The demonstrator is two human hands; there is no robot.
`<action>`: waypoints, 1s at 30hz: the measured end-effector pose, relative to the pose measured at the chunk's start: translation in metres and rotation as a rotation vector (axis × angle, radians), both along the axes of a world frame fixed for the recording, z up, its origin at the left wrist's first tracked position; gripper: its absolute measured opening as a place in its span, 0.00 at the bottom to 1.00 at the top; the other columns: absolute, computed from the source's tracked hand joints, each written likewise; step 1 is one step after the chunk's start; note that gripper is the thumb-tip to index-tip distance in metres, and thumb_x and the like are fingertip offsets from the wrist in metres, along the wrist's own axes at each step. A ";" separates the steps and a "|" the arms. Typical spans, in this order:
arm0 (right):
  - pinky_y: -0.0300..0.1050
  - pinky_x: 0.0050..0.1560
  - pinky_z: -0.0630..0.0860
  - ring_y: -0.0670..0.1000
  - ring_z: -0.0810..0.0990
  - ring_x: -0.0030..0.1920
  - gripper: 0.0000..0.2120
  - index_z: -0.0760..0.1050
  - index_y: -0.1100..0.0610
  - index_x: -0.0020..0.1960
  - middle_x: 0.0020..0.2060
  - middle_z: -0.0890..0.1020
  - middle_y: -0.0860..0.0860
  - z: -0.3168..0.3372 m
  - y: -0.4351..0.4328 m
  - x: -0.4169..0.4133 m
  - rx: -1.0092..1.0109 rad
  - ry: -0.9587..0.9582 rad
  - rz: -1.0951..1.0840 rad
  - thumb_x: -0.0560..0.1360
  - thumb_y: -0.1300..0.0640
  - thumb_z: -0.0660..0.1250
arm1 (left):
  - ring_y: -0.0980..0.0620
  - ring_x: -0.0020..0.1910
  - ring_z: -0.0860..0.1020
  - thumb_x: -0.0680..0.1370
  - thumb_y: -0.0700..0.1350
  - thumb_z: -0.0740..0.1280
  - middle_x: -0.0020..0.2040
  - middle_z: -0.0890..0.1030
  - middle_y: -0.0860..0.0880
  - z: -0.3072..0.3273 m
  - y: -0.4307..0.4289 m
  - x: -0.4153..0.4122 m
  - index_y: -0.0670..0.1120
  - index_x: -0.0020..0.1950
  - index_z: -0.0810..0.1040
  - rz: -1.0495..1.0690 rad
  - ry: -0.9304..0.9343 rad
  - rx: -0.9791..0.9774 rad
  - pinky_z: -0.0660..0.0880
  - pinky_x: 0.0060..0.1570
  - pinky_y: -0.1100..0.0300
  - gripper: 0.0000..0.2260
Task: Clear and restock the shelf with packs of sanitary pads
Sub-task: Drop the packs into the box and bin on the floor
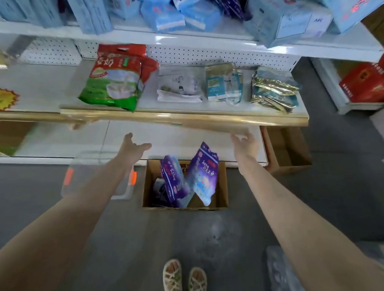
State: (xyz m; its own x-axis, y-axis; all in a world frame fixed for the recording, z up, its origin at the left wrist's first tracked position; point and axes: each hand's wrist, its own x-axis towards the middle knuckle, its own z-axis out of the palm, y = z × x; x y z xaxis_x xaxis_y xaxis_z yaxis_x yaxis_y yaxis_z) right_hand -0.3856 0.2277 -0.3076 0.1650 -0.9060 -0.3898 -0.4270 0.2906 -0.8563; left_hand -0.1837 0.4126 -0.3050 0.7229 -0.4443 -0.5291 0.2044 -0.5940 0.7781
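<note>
Head view: I am watching both bare hands reaching toward the shelf, holding nothing.
I am seeing the left hand [133,148] spreading its fingers, released; the right hand [245,144] is hanging relaxed too, fingertips just under the gold-trimmed white metal shelf [185,121], contact unclear. Purple-and-blue plastic packs of sanitary pads [206,173] are standing tilted in the open brown cardboard box [222,188] on the grey floor [124,236] between the arms.

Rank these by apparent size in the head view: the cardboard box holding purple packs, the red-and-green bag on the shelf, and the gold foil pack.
1. Cardboard box and red-and-green bag: they look about alike, so I won't rank them.
2. Gold foil pack: clearly smallest.
</note>
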 end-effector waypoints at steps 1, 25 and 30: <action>0.45 0.59 0.68 0.55 0.72 0.66 0.25 0.64 0.57 0.75 0.68 0.73 0.55 0.000 0.000 0.001 -0.007 0.016 0.012 0.80 0.54 0.64 | 0.44 0.63 0.71 0.78 0.44 0.69 0.72 0.66 0.39 -0.002 0.000 0.002 0.44 0.79 0.53 -0.005 0.001 -0.001 0.68 0.58 0.55 0.35; 0.48 0.62 0.73 0.53 0.79 0.57 0.20 0.72 0.61 0.68 0.61 0.79 0.55 0.221 -0.015 0.087 -0.370 -0.366 0.172 0.80 0.51 0.65 | 0.49 0.59 0.75 0.78 0.48 0.69 0.61 0.76 0.45 0.216 -0.066 0.033 0.46 0.73 0.65 -0.188 -0.329 -0.568 0.72 0.59 0.55 0.26; 0.51 0.63 0.73 0.54 0.79 0.57 0.13 0.74 0.58 0.60 0.53 0.79 0.52 0.251 -0.028 0.114 -0.399 -0.431 0.171 0.79 0.52 0.66 | 0.50 0.57 0.75 0.78 0.47 0.68 0.56 0.76 0.47 0.245 -0.079 0.053 0.44 0.73 0.65 -0.150 -0.373 -0.625 0.71 0.60 0.54 0.25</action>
State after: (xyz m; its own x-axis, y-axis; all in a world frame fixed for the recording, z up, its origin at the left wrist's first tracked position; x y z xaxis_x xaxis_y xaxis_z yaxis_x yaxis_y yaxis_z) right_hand -0.2714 0.1996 -0.0565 0.3883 -0.9151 0.1085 -0.0304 -0.1304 -0.9910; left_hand -0.1307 0.3341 -0.0600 0.7133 -0.6899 0.1236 -0.1879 -0.0184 0.9820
